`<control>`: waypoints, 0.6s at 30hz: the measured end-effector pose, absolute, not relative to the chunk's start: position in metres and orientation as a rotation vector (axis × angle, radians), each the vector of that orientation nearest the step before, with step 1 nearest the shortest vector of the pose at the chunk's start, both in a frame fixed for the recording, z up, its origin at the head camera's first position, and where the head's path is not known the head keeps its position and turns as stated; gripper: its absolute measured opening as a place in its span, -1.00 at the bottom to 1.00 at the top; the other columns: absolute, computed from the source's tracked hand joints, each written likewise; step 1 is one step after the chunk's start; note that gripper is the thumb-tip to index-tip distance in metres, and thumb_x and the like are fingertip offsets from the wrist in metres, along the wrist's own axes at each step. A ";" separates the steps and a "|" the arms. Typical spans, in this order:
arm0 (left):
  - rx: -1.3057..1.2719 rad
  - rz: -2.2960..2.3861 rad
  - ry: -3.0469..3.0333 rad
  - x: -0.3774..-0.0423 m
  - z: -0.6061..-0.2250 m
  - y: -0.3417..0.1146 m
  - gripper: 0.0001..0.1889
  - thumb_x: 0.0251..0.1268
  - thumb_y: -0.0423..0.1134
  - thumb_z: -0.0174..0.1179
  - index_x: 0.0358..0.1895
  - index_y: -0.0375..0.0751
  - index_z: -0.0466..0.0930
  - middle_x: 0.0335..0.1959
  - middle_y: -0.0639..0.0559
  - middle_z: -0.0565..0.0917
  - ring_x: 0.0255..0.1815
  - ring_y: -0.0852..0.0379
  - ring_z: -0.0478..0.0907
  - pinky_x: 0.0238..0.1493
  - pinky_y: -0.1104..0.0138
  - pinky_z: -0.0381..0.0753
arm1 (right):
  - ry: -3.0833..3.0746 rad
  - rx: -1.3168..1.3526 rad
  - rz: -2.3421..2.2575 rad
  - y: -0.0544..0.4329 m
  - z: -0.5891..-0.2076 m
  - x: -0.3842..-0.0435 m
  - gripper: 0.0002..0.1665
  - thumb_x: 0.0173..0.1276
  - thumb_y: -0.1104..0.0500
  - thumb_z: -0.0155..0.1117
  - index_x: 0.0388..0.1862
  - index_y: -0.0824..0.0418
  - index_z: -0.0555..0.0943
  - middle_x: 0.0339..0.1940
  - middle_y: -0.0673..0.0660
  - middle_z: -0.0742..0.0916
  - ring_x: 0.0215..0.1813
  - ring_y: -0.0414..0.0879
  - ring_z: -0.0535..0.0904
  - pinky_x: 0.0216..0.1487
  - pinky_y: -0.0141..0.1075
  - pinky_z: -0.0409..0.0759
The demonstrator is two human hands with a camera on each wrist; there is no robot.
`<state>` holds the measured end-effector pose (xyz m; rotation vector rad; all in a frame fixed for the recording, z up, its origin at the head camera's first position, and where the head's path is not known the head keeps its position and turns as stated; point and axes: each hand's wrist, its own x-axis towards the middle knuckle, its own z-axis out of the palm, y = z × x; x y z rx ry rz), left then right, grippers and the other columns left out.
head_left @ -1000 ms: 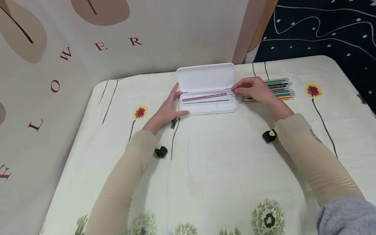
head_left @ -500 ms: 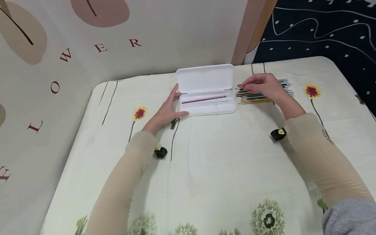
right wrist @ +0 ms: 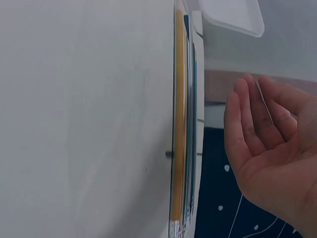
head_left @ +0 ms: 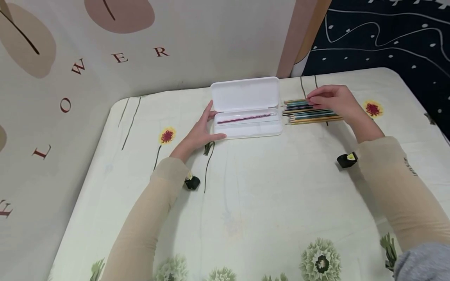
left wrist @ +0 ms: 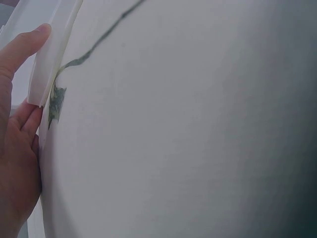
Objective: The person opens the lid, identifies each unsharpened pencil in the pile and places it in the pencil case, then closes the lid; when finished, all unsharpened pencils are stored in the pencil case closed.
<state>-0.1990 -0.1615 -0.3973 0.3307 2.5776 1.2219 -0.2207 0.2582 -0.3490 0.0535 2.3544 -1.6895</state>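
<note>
A white pencil case [head_left: 270, 130] lies with its lid [head_left: 246, 93] raised at the back of the table. Inside it rests a purplish-red pencil [head_left: 246, 118]. My left hand [head_left: 198, 134] grips the case's left end; in the left wrist view the thumb [left wrist: 34, 42] lies over the case's edge and other fingers sit at its end. Right of the case is a row of several pencils [head_left: 299, 120], yellow, teal and black. Over their right part hovers my right hand [head_left: 334, 100], thumb and fingertips close together, with nothing visible held in the right wrist view.
A floral cloth [head_left: 253, 187] covers the table. Behind the table stands a pale printed wall [head_left: 197, 43], and dark patterned fabric [head_left: 379, 43] hangs at the right. The black wrist cameras [head_left: 347, 160] sit low beneath the forearms.
My right hand has moved right, from the case's right end to above the pencil row, uncovering the pencils' left ends. My left hand stays at the case.
</note>
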 end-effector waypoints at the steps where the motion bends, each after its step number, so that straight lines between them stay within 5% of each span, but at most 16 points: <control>1: 0.328 1.217 2.579 -0.199 -0.397 -0.162 0.26 0.12 -0.06 0.48 0.62 0.23 -0.42 0.53 0.01 0.24 0.60 0.07 0.12 0.65 0.01 -0.13 | 2.362 0.061 -1.691 0.262 -0.351 -0.222 -0.62 0.34 0.11 0.38 0.10 0.21 0.67 -0.28 -0.24 0.76 -0.20 -0.40 0.70 -0.17 -0.58 0.66; 8: 0.321 1.212 2.584 -0.199 -0.398 -0.162 0.26 0.11 -0.04 0.49 0.62 0.25 -0.42 0.53 0.02 0.25 0.60 0.08 0.11 0.65 0.01 -0.12 | 2.335 0.131 -1.793 0.303 -0.390 -0.245 -0.40 0.16 -0.03 0.51 0.15 0.19 0.66 -0.16 -0.18 0.77 -0.15 -0.36 0.73 -0.16 -0.55 0.67; 18: 0.326 1.216 2.581 -0.198 -0.397 -0.162 0.26 0.11 -0.04 0.48 0.62 0.25 -0.42 0.53 0.02 0.25 0.60 0.08 0.11 0.66 0.02 -0.13 | 2.340 0.220 -1.859 0.332 -0.399 -0.244 -0.48 0.17 0.02 0.52 0.08 0.21 0.67 -0.19 -0.17 0.76 -0.19 -0.38 0.72 -0.21 -0.56 0.67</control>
